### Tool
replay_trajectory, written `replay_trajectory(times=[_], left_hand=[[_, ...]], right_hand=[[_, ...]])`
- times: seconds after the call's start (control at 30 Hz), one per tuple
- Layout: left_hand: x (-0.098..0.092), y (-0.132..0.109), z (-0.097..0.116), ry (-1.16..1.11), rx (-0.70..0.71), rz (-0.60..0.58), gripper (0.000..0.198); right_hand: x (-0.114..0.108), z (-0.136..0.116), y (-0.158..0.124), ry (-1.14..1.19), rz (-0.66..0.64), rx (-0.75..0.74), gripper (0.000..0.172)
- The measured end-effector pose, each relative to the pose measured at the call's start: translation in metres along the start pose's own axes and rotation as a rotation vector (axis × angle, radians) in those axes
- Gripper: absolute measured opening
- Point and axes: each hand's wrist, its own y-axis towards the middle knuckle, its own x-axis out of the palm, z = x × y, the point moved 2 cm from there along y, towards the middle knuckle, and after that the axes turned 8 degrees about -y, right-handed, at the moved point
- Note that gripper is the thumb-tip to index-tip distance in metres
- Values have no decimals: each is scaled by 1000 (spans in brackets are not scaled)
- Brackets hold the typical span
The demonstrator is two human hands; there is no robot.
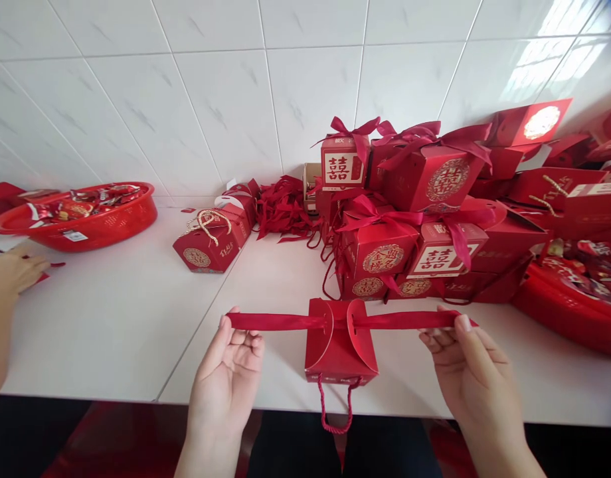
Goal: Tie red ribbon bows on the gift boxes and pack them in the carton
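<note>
Two hands [228,372] [472,368] pinch a flat red satin-like ribbon [275,322] between them; probably soft, slippery, best held near ends.

Bare left hand [228,372], bare right hand [469,372], 2 bare forearms [208,445], dark legwear [295,445], probably black trousers

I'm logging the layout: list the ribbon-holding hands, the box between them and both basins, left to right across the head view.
Left red basin, left hand, red box, right hand, right red basin.
</note>
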Motion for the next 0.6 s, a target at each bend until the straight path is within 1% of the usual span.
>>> replay_trajectory(times=[0.1,0.2,0.27,0.33,0.43,0.5,0.6], left_hand=[[3,2,8,101,152,-91,13],[8,1,15,190,289,-194,15],[17,-1,21,245,362,-264,15],[31,-4,26,279,438,-352,13],[60,-9,31,337,529,-501,9],[82,-13,30,404,541,-601,6],[110,-18,26,498,544,-755,8]], right_hand=[[1,-11,4,-49,-21,-117,20],[7,-24,5,-107,-44,-225,17],[13,-35,5,-160,-57,-295,12],[23,-46,6,-213,-76,-367,9],[41,-64,12,-270,-145,-461,5],[57,-74,19,-299,-217,-497,7],[80,-89,25,-328,-313,-572,9]])
